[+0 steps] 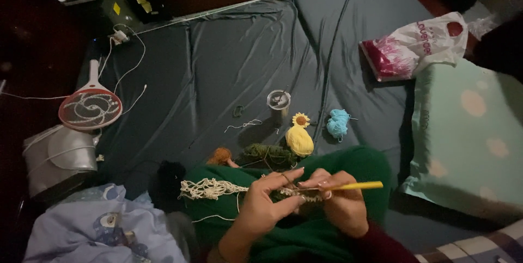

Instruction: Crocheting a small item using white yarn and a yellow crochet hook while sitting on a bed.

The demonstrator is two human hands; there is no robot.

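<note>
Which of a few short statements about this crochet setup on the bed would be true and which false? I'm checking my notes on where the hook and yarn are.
1. The right hand holds a yellow crochet hook. True.
2. The left hand rests flat on the pillow. False: its fingers pinch the cream crochet strip over the green-clad lap.
3. The yellow yarn ball lies beside a crocheted sunflower. True.
4. The light blue yarn ball is inside the metal cup. False: it lies on the dark sheet, to the right of the cup.
5. The racket-shaped bug zapper lies at the left edge of the bed. True.
</note>
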